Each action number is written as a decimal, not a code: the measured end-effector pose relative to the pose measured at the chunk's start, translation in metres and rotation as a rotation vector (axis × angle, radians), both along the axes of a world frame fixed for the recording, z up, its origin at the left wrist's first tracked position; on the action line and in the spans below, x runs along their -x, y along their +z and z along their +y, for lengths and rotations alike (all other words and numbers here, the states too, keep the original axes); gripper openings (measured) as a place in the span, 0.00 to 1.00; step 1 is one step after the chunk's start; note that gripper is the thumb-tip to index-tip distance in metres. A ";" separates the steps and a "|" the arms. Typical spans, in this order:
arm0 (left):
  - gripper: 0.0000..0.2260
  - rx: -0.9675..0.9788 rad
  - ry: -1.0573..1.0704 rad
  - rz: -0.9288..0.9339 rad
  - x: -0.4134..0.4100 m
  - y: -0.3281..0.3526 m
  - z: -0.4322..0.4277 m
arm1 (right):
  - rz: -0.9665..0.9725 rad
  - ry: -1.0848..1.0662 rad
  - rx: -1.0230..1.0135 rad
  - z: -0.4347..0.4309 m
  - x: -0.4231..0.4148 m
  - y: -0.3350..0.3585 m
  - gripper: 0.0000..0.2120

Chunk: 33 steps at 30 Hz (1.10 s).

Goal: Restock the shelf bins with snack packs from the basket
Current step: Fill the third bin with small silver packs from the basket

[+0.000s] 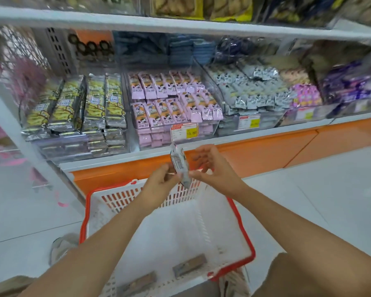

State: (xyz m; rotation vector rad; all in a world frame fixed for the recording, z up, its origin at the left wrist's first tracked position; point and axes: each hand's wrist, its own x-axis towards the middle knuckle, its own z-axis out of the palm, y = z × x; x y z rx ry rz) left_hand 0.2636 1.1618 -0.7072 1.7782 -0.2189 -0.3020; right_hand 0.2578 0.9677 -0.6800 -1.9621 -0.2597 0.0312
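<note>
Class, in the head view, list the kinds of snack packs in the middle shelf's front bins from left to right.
long yellow-and-black packs → pale pink packs with orange tops → grey-and-white packs → bright pink dotted packs → dark purple packs

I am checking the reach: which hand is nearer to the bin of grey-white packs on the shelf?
Right. The right hand is below the grey-white bin, slightly left of it; the left hand, holding a snack pack, is farther left.
</note>
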 end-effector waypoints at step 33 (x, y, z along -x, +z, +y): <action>0.26 -0.951 0.132 -0.898 -0.082 0.034 -0.019 | -0.310 -0.690 0.797 -0.117 -0.194 0.118 0.14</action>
